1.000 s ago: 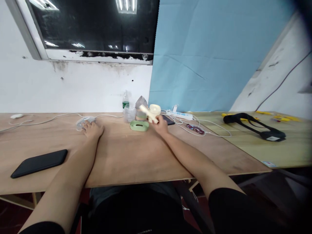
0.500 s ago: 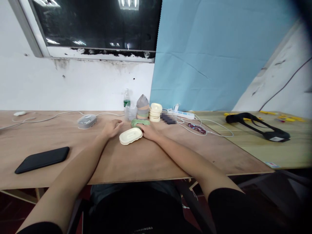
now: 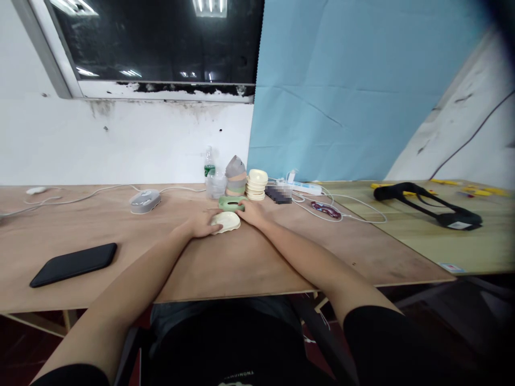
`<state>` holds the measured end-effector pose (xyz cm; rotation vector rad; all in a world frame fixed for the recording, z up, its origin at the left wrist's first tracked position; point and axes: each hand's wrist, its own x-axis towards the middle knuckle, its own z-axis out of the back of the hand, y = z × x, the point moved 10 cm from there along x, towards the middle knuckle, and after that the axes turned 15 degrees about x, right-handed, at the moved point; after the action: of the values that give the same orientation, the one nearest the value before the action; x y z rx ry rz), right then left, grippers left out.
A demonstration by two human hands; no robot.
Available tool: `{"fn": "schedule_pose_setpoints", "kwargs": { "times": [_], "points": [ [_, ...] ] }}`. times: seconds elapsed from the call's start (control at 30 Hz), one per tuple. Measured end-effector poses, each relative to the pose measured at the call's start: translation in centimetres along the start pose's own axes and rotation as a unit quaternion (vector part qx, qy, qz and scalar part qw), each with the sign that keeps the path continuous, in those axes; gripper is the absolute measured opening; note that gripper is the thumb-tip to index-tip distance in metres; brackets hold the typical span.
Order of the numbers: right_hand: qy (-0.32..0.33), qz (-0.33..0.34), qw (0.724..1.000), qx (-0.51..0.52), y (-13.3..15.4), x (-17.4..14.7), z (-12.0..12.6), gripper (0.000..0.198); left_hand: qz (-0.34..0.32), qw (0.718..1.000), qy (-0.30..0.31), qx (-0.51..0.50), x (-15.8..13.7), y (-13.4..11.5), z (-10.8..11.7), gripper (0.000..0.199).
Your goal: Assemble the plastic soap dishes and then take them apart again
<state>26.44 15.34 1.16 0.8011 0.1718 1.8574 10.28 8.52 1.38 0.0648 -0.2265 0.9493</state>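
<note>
A shallow cream oval dish with a wavy edge lies on the wooden table in front of me. My left hand grips its left end, the thumb along the near side and the fingers partly hidden behind it. Just beyond it is a green oval dish with a dark slot in its middle. My right hand has thumb and fingers closed around the right end of that green piece, close beside the cream dish.
Behind stand a stack of cream dishes, a stack of grey, orange and green pieces, clear plastic cups and a bottle. A black phone and grey device lie left; a power strip and cables right.
My left hand has moved right from the bare tabletop and taken hold of the cream dish, which has shifted slightly right and away. My right hand stays at the green dish.
</note>
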Motion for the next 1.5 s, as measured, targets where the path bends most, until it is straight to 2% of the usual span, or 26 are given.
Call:
{"fn": "schedule_pose_setpoints", "kwargs": {
  "times": [0.1,0.3,0.4,0.6,0.7,0.87,0.97,1.07,1.13,1.27,1.43,1.5],
  "points": [
    [-0.018,-0.029,0.999,-0.011,-0.9,0.2,0.5,0.034,0.018,0.999,-0.011,0.034,0.3,1.3,-0.5,0.062],
    [-0.03,-0.053,0.998,-0.005,-2.0,0.3,0.9,0.05,0.104,0.992,-0.013,0.074,0.4,4.6,-1.7,0.06],
    [-0.032,-0.055,0.998,0.007,-2.0,0.2,1.1,0.051,0.102,0.992,-0.009,0.068,0.3,4.7,-1.8,0.06],
    [-0.042,-0.05,0.998,0.016,-1.0,0.0,1.6,0.034,0.072,0.995,-0.013,0.06,0.3,3.2,-0.7,0.061],
    [-0.075,-0.015,0.997,0.029,0.2,-0.2,2.5,0.032,0.074,0.995,-0.058,0.037,0.2,2.8,0.3,0.063],
    [-0.101,0.104,0.987,0.065,3.1,-1.1,3.3,0.033,0.093,0.975,-0.199,0.043,-0.5,3.1,2.9,0.076],
    [-0.098,0.191,0.973,0.082,5.0,-2.0,3.3,0.035,0.099,0.967,-0.223,0.068,-0.6,3.3,3.4,0.068],
    [-0.094,0.233,0.963,0.101,6.0,-2.6,3.3,0.033,0.107,0.961,-0.24,0.085,-0.9,3.5,4.0,0.052],
    [-0.102,0.228,0.961,0.119,6.0,-2.6,3.6,0.034,0.108,0.954,-0.264,0.086,-1.2,3.4,4.7,0.049],
    [-0.128,0.166,0.969,0.134,4.7,-2.1,4.3,0.049,0.106,0.946,-0.299,0.065,-1.8,3.2,5.6,0.052],
    [-0.129,0.137,0.975,0.119,4.3,-2.0,4.6,0.033,0.099,0.942,-0.318,0.035,-2.0,3.2,5.9,0.048],
    [-0.129,0.125,0.976,0.12,4.2,-2.1,4.7,0.033,0.11,0.939,-0.325,0.026,-2.2,3.5,6.1,0.048]
  ]
}}
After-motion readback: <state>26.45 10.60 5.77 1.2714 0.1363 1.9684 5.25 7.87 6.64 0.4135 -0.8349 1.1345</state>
